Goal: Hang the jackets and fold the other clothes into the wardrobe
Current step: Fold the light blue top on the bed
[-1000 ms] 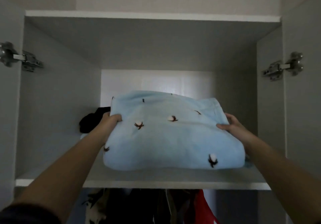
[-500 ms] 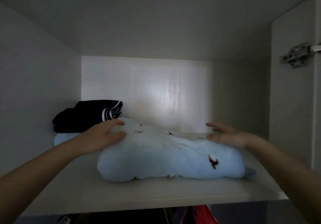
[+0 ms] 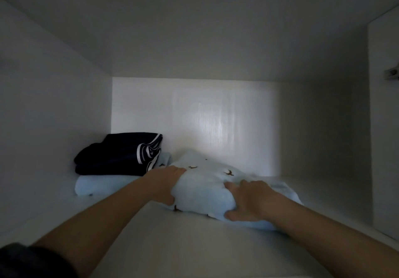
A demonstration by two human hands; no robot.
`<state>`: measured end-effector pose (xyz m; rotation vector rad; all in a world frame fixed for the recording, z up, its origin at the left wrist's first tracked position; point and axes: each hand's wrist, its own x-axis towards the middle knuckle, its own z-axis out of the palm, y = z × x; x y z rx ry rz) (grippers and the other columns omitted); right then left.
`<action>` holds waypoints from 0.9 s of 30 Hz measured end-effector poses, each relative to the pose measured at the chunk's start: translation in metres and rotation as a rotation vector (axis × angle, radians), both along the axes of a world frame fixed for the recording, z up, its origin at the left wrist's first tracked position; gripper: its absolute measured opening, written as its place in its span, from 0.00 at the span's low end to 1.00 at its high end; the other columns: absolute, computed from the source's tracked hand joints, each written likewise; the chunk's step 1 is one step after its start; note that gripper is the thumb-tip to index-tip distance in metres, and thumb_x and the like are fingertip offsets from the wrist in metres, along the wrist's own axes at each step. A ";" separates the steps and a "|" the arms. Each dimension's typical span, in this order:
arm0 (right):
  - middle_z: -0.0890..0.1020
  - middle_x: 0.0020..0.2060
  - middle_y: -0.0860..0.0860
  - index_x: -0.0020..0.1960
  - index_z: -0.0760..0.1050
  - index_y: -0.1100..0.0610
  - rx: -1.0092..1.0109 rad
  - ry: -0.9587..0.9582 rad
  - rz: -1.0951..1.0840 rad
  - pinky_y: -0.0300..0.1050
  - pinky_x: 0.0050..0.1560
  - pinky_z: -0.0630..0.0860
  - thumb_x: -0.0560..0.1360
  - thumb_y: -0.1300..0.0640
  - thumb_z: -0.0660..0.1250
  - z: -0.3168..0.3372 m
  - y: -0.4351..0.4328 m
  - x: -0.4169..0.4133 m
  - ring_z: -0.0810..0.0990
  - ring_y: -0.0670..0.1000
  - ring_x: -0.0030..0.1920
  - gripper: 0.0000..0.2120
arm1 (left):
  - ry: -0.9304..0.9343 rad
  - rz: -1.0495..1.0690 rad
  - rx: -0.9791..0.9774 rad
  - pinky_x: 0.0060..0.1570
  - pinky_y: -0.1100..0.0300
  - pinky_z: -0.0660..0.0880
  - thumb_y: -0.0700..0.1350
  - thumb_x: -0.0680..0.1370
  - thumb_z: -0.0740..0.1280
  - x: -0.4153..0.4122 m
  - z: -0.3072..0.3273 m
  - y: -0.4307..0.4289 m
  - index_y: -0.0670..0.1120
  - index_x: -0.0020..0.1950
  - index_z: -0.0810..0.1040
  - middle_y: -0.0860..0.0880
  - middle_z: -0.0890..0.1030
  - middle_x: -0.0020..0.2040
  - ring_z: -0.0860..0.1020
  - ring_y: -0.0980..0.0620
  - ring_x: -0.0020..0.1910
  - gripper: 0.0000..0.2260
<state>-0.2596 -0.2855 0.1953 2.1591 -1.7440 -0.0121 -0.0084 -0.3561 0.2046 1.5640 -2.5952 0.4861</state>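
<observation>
Left hand [image 3: 164, 183] grips the left end of the folded light blue garment [image 3: 205, 191], fingers [image 3: 179, 171] over the top, thumb low on the front. Right hand [image 3: 251, 202] clamps the front right part, fingers spread on top, thumb tucked at the lower edge. Both hands are grasping cloth, neither released. The garment lies on the shelf [image 3: 172, 247] inside the wardrobe [image 3: 54, 105], centre-right, near a stack at left: navy striped garment [image 3: 116, 154] on top of a pale blue folded piece [image 3: 101, 183].

Progress, my read: three folded items are in this compartment, so the folding part is well under way. This one looks set down but not let go, probably being squared up or pushed back. Jackets: no rail or hangers in view, so I can't tell if any are hung or how many clothes remain.

Hidden: everything below the shelf is out of frame. The left hand covers the gap, so it's unclear if the garment touches the stack. The hinge [image 3: 391, 75] is cut by the right edge. The dark sleeve [image 3: 23, 260] is cropped at bottom left. Light is dim and the garment's small dark motifs are unreadable.
</observation>
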 end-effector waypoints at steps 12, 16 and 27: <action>0.47 0.78 0.51 0.74 0.41 0.33 0.092 -0.093 -0.157 0.70 0.71 0.47 0.72 0.36 0.63 0.001 -0.140 0.001 0.45 0.63 0.76 0.39 | 0.040 0.145 -0.056 0.65 0.54 0.68 0.58 0.71 0.71 -0.007 -0.012 -0.090 0.45 0.76 0.55 0.46 0.67 0.70 0.69 0.47 0.67 0.41; 0.55 0.77 0.51 0.76 0.52 0.40 0.339 -0.438 -0.071 0.58 0.74 0.53 0.65 0.24 0.60 0.024 -0.159 -0.011 0.56 0.56 0.76 0.45 | 0.151 0.251 0.194 0.69 0.54 0.60 0.68 0.75 0.59 -0.023 0.033 -0.099 0.43 0.78 0.53 0.43 0.59 0.76 0.61 0.45 0.74 0.41; 0.57 0.77 0.50 0.77 0.54 0.47 0.270 -0.666 -0.072 0.51 0.75 0.51 0.78 0.33 0.46 0.009 -0.227 -0.016 0.57 0.53 0.76 0.32 | 0.431 0.372 0.381 0.74 0.52 0.51 0.69 0.77 0.49 -0.029 0.017 -0.201 0.45 0.79 0.51 0.43 0.50 0.79 0.53 0.44 0.77 0.38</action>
